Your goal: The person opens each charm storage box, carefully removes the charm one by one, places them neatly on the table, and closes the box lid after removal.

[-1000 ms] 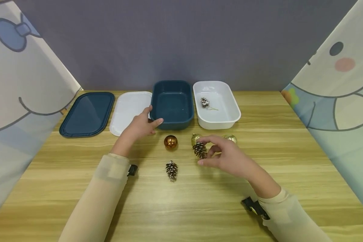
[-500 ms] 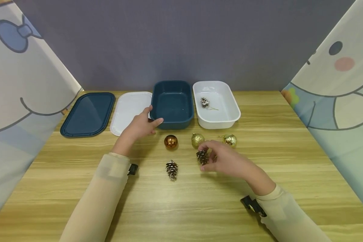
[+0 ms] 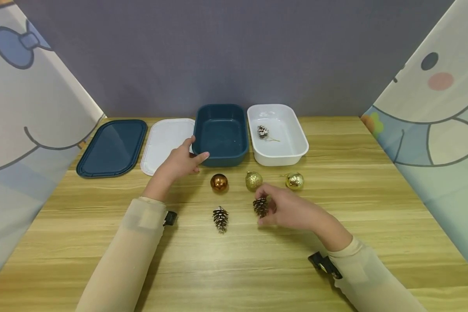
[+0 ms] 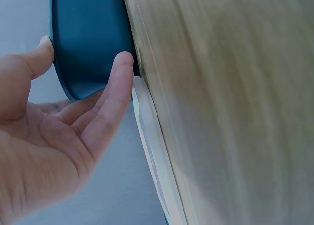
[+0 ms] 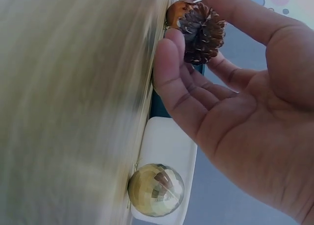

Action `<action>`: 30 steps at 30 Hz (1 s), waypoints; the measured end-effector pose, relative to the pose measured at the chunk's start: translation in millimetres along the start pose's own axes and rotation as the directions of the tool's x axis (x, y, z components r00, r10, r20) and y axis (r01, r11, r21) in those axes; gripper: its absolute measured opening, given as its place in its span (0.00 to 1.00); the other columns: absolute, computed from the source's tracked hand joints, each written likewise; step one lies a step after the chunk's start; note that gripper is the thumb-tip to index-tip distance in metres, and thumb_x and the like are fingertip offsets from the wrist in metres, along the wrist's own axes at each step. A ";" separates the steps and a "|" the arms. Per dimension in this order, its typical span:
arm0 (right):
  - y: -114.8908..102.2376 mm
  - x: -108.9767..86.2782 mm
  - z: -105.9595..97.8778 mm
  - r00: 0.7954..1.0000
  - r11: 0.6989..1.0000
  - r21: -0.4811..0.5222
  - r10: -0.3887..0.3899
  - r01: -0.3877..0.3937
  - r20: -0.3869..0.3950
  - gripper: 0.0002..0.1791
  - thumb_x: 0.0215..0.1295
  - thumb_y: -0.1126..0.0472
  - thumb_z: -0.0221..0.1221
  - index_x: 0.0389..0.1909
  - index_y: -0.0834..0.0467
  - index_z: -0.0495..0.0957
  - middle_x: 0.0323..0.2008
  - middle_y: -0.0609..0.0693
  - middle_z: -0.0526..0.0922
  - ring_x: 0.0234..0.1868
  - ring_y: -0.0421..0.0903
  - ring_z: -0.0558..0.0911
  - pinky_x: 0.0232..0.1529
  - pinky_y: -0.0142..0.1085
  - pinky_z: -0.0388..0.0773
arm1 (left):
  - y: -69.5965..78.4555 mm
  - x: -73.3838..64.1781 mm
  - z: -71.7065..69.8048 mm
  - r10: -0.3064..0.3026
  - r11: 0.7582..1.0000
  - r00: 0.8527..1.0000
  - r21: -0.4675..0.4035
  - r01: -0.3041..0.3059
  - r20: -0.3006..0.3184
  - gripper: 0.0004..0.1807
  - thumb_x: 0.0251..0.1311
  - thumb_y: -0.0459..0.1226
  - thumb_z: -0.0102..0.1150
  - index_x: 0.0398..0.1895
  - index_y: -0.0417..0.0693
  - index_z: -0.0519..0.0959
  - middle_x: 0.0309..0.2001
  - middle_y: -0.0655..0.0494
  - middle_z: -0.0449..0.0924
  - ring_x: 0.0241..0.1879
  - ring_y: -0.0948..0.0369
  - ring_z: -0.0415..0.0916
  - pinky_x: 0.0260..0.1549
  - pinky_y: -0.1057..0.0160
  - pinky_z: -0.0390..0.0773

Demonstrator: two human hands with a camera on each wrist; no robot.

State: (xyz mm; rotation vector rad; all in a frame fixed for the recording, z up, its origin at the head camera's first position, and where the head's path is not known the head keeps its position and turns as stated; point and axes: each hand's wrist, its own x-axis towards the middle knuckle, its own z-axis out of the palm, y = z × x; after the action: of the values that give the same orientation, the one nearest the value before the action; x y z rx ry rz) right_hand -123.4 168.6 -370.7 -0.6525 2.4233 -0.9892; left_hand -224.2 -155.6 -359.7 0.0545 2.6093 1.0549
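Note:
My right hand [image 3: 292,208] holds a brown pine cone [image 3: 260,207] between thumb and fingers, low over the table in front of a gold glitter ball [image 3: 253,180]. In the right wrist view, the fingers curve about the pine cone [image 5: 201,34]. My left hand [image 3: 179,162] rests against the near left corner of the dark blue container [image 3: 223,161], fingers fairly straight. In the left wrist view its thumb lies at the rim and its fingers along the outer wall. Another pine cone [image 3: 220,219] lies on the table between the hands.
A copper ball [image 3: 219,183] and a shiny gold ball [image 3: 294,181] sit before the containers. The white container [image 3: 282,160] holds a frosted pine cone [image 3: 262,131] on a stem. Flat at left lie a white lid [image 3: 167,141] and a dark blue lid [image 3: 113,147].
My right hand has moved a little toward me with the pine cone, uncovering the glitter ball and the shiny gold ball. The left hand stays at the blue container.

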 end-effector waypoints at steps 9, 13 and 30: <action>-1.4 0.4 3.9 1.000 0.994 -0.106 0.012 -0.011 0.010 0.29 0.57 0.54 0.80 0.56 0.52 0.77 0.43 0.48 0.81 0.37 0.41 0.80 0.42 0.36 0.79 | 0.5 0.7 -1.1 -0.006 1.000 1.000 0.003 0.006 0.000 0.51 0.80 0.56 0.54 0.89 0.52 0.34 0.60 0.39 0.85 0.44 0.51 0.88 0.53 0.51 0.83; -1.7 0.2 4.4 1.000 0.990 -0.137 0.016 -0.014 0.016 0.29 0.58 0.53 0.80 0.57 0.52 0.77 0.42 0.48 0.81 0.38 0.41 0.79 0.43 0.36 0.78 | 0.4 1.0 -0.5 -0.008 1.000 1.000 -0.002 0.008 0.002 0.51 0.80 0.56 0.54 0.89 0.52 0.34 0.59 0.40 0.86 0.43 0.51 0.88 0.55 0.49 0.82; -2.7 1.2 5.0 1.000 0.989 -0.148 0.015 -0.011 0.024 0.29 0.57 0.55 0.80 0.57 0.55 0.80 0.37 0.46 0.81 0.35 0.39 0.79 0.40 0.34 0.78 | -0.7 1.8 -0.3 -0.005 1.000 1.000 0.005 0.005 0.001 0.51 0.80 0.56 0.54 0.89 0.53 0.34 0.58 0.40 0.86 0.42 0.52 0.88 0.55 0.50 0.81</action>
State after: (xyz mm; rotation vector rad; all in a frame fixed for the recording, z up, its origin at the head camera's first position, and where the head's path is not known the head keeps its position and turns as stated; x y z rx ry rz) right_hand -120.8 163.6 -372.3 -0.6939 2.4931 -0.7967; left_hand -225.8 -156.0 -360.5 0.0497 2.6103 1.0469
